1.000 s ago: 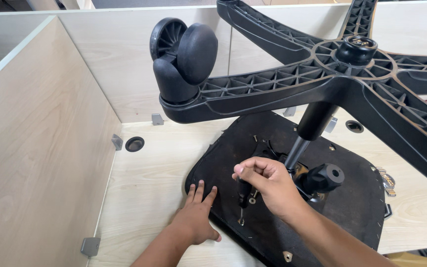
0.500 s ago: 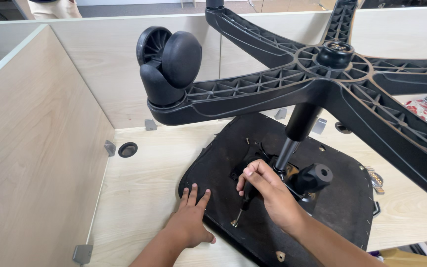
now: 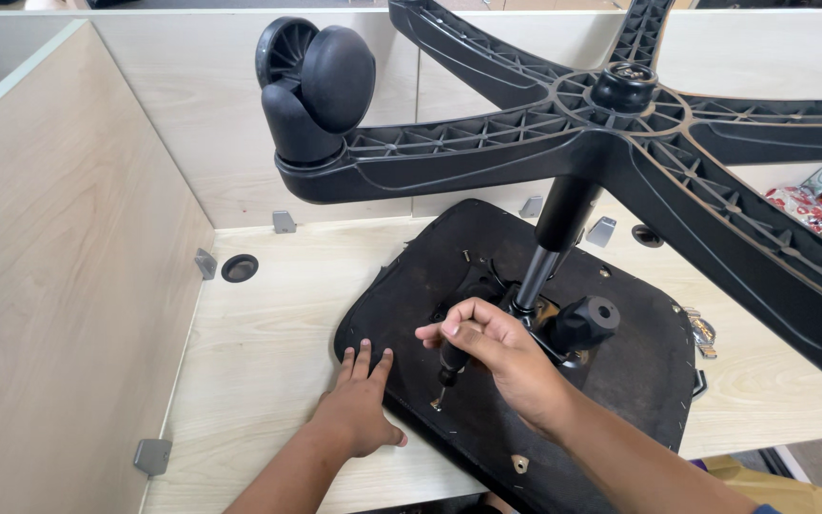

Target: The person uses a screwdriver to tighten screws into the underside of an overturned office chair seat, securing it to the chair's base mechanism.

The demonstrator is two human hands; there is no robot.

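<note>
The right hand [image 3: 492, 347] is curling its fingers around a screwdriver [image 3: 447, 366], holding it nearly upright with the tip meeting the seat underside [image 3: 449, 276]. The left hand [image 3: 359, 405] is lying flat and open, fingers spread, pressing the seat's near edge. The seat is resting upside down on the wooden desk [image 3: 259, 352], its gas-lift column [image 3: 549, 252] and five-star base [image 3: 544, 143] rising above the hands.

Chair base [image 3: 620, 143] matt black plastic; seat underside [image 3: 487, 247] rough black cloth; desk [image 3: 259, 333] pale wood.
</note>
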